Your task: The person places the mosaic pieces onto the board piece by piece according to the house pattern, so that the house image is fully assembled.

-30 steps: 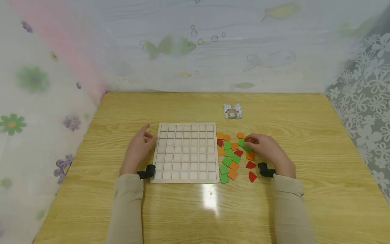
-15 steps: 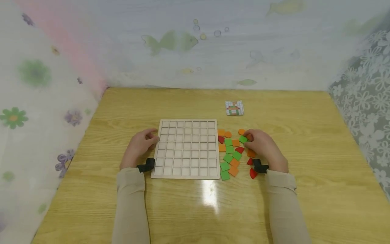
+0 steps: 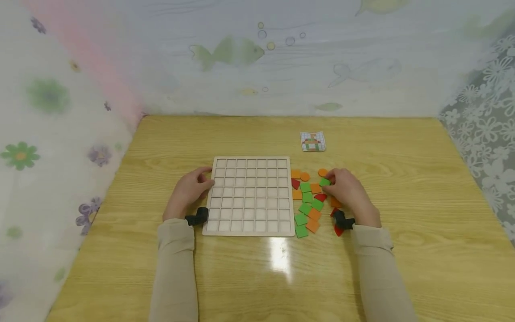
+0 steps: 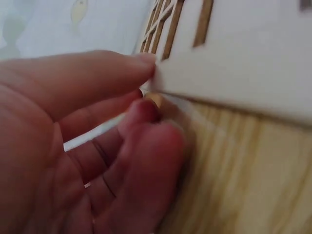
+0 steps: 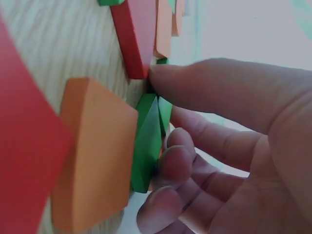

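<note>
A pale wooden board with a grid of square recesses lies on the table. My left hand is at its left edge; in the left wrist view the thumb touches the board's rim and the other fingers are loosely bent beside it. At the right edge of the scattered tiles, my right hand pinches a green square tile between thumb and fingers. The right wrist view shows another green tile against the fingertips, beside an orange tile. Some tiles are hidden under this hand.
Between board and right hand lie several green squares, orange squares, orange discs and red quarter-circles. Behind them lies a small card with a coloured grid picture. A painted wall borders the table's back.
My left index finger has come down to the board's edge, with the thumb touching the rim. My right hand has shifted slightly towards the tiles and its fingers have closed around a green tile.
</note>
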A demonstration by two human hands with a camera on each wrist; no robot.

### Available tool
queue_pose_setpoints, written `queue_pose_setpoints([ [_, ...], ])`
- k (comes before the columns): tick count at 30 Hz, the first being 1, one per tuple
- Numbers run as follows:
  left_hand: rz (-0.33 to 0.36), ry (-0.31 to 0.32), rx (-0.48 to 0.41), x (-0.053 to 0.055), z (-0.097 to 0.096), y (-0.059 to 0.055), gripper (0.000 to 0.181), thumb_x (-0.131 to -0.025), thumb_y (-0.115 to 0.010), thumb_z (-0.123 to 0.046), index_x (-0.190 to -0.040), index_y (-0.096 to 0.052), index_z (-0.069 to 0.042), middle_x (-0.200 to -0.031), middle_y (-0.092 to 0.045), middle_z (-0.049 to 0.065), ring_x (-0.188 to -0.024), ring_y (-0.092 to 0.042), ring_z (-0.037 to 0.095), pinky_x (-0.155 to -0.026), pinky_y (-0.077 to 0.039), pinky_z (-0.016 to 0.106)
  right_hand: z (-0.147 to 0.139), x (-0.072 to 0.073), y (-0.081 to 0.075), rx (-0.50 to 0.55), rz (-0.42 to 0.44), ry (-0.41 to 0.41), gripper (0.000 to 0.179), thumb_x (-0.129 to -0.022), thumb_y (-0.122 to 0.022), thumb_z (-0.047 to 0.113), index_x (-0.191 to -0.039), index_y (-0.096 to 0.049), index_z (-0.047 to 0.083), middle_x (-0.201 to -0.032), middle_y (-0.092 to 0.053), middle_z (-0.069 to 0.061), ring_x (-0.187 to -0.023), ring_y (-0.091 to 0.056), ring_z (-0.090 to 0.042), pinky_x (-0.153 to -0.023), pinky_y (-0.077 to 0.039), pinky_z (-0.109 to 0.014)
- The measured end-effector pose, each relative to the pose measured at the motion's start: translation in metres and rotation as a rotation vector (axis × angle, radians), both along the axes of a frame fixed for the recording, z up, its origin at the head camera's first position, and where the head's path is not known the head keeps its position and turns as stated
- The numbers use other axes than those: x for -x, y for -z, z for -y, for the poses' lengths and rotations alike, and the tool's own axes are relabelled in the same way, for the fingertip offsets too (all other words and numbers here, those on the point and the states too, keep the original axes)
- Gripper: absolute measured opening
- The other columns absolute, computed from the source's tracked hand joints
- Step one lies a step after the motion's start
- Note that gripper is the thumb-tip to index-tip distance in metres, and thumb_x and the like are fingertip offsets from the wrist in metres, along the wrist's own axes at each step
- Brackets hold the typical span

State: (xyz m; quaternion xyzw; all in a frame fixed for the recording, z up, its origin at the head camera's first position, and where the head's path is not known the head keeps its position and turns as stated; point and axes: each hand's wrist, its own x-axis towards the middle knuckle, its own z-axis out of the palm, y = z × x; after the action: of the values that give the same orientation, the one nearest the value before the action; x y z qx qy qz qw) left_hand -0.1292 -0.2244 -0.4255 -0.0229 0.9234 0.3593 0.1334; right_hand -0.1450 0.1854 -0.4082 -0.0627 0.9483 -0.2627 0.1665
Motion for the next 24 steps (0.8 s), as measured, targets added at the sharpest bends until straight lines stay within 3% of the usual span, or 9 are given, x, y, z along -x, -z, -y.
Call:
queue_pose_setpoints([
  [8,0.008,-0.072,-0.054,0.002,-0.007,-0.008,0.043,-0.088,-0.055,-0.024,-0.129,-0.046,-0.014,-0.09,-0.052,0.007,-0.065,-0.053,0.019,-0.061,-0.041,0.03,0.0,0.002,-0.003,-0.019,-0.056,-0.019,0.034,-0.083,-0.061,0.018,-0.11,-0.054,-0.001,-0.101,-0.046,-0.016,-0.087,-0.045,-0.028,-0.076,-0.04,-0.042],
  [13,-0.011,-0.116,-0.076,0.002,-0.008,-0.008,0.041,-0.088,-0.057,-0.022,-0.127,-0.049,-0.013,-0.095,-0.052,0.006,-0.066,-0.055,0.018,-0.063,-0.043,0.029,-0.001,0.005,-0.006,0.015,-0.048,-0.034,0.03,-0.084,-0.06,0.019,-0.106,-0.052,0.0,-0.099,-0.049,-0.015,-0.085,-0.046,-0.027,-0.075,-0.04,-0.04],
  [18,-0.02,-0.096,-0.061,0.002,-0.007,-0.006,0.042,-0.088,-0.057,-0.02,-0.128,-0.048,-0.011,-0.1,-0.053,0.007,-0.068,-0.057,0.017,-0.064,-0.045,0.029,-0.002,0.003,-0.003,0.067,-0.05,-0.029,0.023,-0.087,-0.058,0.021,-0.104,-0.053,0.006,-0.093,-0.057,-0.01,-0.081,-0.05,-0.024,-0.072,-0.041,-0.037],
  [24,0.006,-0.065,-0.038,0.001,-0.007,-0.005,0.045,-0.087,-0.057,-0.019,-0.129,-0.047,-0.009,-0.103,-0.053,0.007,-0.071,-0.057,0.017,-0.067,-0.044,0.029,-0.001,0.0,0.007,0.106,-0.079,0.012,0.027,-0.089,-0.055,0.028,-0.108,-0.057,0.01,-0.097,-0.058,-0.009,-0.084,-0.052,-0.023,-0.072,-0.042,-0.036],
])
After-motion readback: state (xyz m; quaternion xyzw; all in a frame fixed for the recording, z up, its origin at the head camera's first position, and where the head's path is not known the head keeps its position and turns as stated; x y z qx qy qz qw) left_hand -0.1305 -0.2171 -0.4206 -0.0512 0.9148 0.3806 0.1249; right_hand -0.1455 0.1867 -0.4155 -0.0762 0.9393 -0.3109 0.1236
